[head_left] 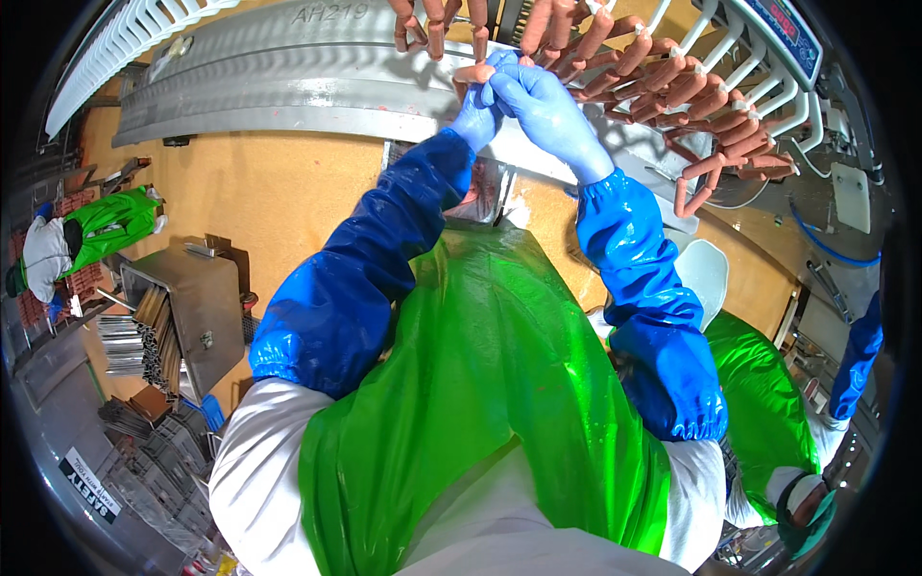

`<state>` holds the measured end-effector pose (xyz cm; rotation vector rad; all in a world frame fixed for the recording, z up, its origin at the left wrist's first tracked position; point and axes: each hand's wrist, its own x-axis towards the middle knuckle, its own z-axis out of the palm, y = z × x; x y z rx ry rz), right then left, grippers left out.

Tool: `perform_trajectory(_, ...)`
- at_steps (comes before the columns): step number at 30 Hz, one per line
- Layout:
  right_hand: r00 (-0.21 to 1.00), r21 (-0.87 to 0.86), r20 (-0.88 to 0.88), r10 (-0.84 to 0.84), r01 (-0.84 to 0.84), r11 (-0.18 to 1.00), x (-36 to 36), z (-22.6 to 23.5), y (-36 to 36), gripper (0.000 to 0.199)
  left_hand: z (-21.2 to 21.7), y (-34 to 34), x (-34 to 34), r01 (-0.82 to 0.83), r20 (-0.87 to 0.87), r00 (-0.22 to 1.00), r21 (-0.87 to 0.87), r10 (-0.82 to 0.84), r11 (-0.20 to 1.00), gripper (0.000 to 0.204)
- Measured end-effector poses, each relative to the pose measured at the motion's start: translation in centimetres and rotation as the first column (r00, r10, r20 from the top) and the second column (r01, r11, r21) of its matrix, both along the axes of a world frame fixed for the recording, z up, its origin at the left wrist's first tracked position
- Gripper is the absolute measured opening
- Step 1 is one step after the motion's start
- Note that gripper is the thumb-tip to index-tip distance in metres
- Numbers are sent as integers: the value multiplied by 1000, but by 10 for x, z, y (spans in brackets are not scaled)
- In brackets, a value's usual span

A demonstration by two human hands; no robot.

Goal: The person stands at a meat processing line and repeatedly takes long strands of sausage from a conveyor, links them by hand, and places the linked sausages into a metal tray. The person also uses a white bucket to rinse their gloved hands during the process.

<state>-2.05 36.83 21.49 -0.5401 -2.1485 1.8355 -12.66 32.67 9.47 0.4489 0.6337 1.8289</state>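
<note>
at the top centre of the frame we see our left hand (475, 115) and right hand (547, 106), both in blue gloves, closed together on one sausage (473, 73), its long axis lying roughly left to right. it belongs to the sausage string (691, 86) hanging from white hooks (768, 72) (upper right). a black-and-white sign (88, 485) sits lower left.
</note>
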Motion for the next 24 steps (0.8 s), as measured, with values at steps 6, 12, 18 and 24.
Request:
perform_trajectory(6, 999, 124, 10, -49, 47, 991, -7, 8, -9, 38, -15, -4, -9, 41, -162, 985, -139, -63, 989, 22)
perform_trajectory(12, 1000, 40, 25, -10, 9, 999, -15, 15, -12, 39, -1, -18, -42, 91, -319, 930, -283, -184, 955, 24)
perform_trajectory(18, 992, 110, 126, -8, -6, 994, -24, 11, -17, 39, 6, -22, -27, -294, -346, 913, -190, 217, 937, 27)
perform_trajectory(24, 993, 187, 112, 36, -57, 981, -42, 14, -17, 39, 12, -37, -43, -352, -483, 819, 6, 311, 936, 25)
